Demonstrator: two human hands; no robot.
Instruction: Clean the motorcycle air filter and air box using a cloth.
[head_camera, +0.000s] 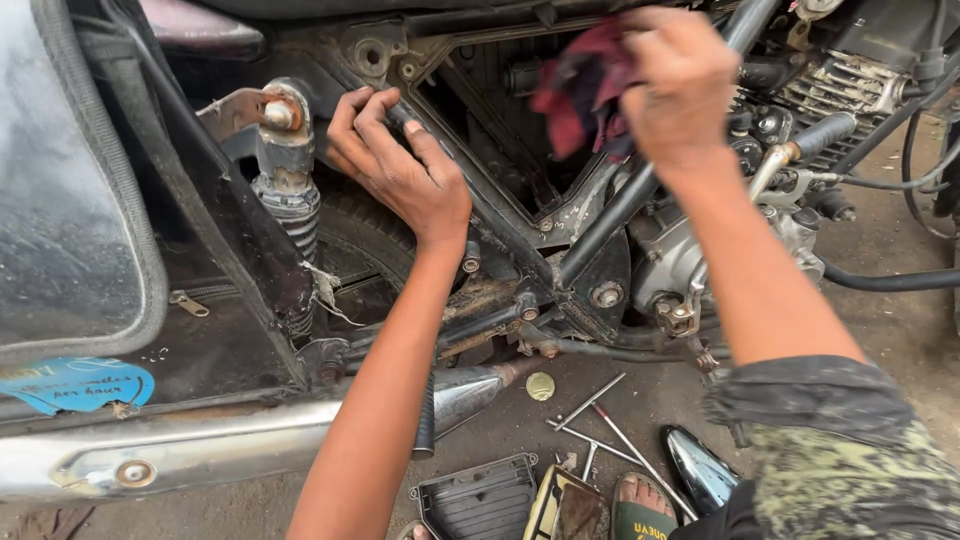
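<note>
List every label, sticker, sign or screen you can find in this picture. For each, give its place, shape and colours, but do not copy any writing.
Sticker: on the black side bag at the lower left, above the chrome exhaust pipe; rounded, light blue with dark writing, edges worn.
No packages, signs or screens show.

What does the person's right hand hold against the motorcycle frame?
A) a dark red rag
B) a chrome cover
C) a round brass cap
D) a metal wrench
A: the right hand is closed around a dark red rag bunched at the upper frame tube, while the left hand rests on the frame bar near the rear shock absorber.
</note>
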